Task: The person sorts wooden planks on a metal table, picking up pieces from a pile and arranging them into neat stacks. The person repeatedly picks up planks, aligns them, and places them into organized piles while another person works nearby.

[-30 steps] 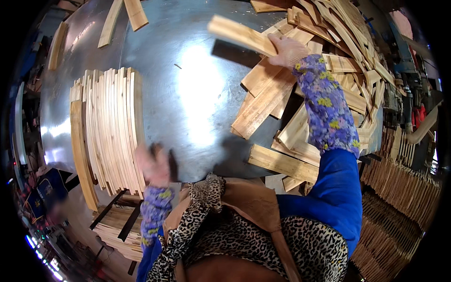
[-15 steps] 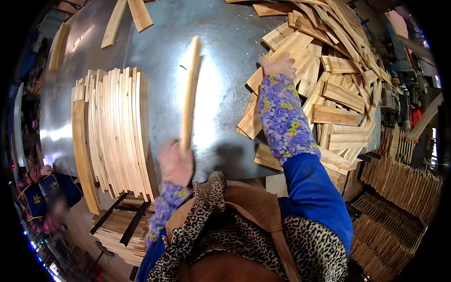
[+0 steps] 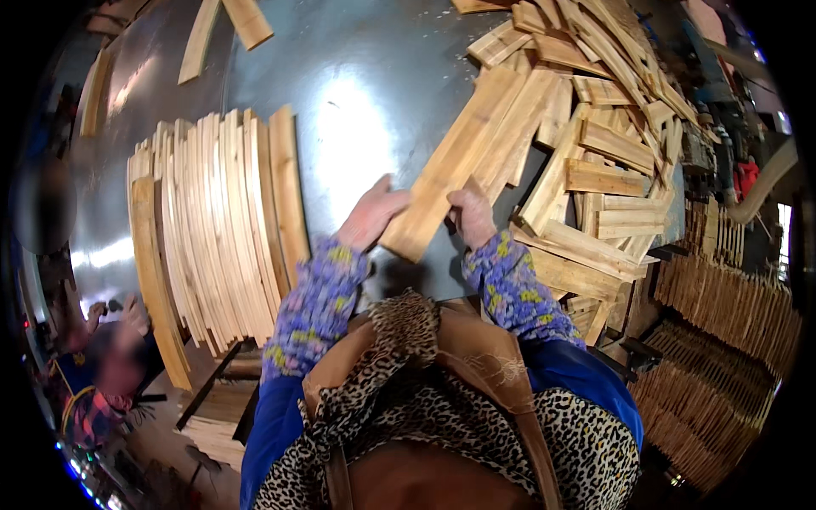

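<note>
A flat wooden board lies slanted on the metal table between my hands, its near end toward me and its far end resting against the loose pile. My left hand is beside the board's left edge, thumb and fingers apart, the thumb tip at or close to the wood. At the right edge my right hand grips the board between thumb and fingers. To the left stands a row of narrow boards set on edge side by side. One board stands at the right end of that row, slightly tilted.
A jumbled pile of boards covers the table's right side. Two pieces lie at the far left of the metal table. Stacked slats stand below right. Another person is at the lower left.
My left hand has let go of its board, which now stands at the right end of the row. My right hand has pulled another board from the pile toward me.
</note>
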A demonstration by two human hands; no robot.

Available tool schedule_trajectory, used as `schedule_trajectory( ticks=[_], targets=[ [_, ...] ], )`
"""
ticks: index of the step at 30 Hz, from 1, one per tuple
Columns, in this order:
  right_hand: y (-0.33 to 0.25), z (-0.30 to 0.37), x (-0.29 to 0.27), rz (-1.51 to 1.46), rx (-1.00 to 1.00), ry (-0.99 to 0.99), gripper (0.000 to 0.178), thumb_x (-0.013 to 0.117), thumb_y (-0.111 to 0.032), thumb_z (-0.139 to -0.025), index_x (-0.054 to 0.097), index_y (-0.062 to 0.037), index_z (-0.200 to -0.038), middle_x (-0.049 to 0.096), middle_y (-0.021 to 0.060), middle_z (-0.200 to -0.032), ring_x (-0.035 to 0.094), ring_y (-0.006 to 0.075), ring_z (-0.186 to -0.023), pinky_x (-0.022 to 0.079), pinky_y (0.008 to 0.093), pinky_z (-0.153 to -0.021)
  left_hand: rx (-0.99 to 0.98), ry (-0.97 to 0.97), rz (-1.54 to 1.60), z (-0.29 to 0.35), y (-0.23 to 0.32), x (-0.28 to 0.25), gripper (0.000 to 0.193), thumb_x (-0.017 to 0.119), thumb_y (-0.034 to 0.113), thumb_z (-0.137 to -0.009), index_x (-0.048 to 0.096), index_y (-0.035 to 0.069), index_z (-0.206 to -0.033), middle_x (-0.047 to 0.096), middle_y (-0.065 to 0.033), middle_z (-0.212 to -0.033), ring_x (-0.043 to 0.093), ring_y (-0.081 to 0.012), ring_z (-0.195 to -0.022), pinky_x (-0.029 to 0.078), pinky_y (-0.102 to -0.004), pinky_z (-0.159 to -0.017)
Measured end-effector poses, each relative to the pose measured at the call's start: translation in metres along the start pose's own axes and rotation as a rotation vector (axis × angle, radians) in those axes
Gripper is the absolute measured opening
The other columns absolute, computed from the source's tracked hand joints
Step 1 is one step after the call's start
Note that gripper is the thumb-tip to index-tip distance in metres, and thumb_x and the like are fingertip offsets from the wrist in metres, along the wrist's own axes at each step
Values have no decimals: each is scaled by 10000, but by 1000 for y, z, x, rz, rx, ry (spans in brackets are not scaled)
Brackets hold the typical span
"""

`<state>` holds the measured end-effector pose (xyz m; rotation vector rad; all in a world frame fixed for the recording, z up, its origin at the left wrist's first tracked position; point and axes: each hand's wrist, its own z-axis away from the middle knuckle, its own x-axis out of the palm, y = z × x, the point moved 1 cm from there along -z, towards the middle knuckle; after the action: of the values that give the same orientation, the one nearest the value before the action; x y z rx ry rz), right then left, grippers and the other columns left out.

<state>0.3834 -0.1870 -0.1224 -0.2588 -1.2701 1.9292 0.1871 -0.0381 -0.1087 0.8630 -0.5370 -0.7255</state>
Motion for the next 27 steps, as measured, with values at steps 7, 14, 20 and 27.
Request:
schedule_trajectory(
  ticks=[7, 14, 20, 27],
  targets=[
    [-57, -53, -16, 1450, -83, 759, 958, 775, -669, -861, 519, -35, -1531, 543, 308, -1517, 549, 479, -1404, 498, 561, -1132, -125, 73, -85, 28, -20, 2, 711, 785, 269, -925, 559, -75, -1504, 685, -193, -1382, 638, -257, -1252, 508, -387, -1085],
    [-89, -88, -37, 1381, 202, 882, 871, 823, -424, -878, 443, -51, -1567, 531, 277, -1526, 590, 415, -1377, 526, 556, -1161, -14, 404, 31, 68, -80, 17, 523, 771, 277, -957, 623, -49, -1338, 740, -232, -1267, 702, -330, -1169, 545, -414, -1028],
    [-69, -47, -74, -97, 29, 269, 922, 738, -227, -762, 430, 45, -1588, 661, 275, -1286, 718, 413, -1129, 618, 541, -1071, 83, 506, -82, 77, -57, 25, 447, 747, 274, -999, 657, -27, -1316, 775, -226, -1157, 749, -330, -1066, 580, -441, -938],
    [11, -61, 14, -4, 194, 161, 568, 640, -218, -949, 622, 51, -1448, 741, 208, -1266, 721, 327, -1162, 645, 427, -926, -69, 468, -229, 60, -56, 23, 453, 722, 218, -1008, 634, -25, -1380, 743, -253, -1276, 719, -370, -1206, 548, -445, -1067]
  ],
)
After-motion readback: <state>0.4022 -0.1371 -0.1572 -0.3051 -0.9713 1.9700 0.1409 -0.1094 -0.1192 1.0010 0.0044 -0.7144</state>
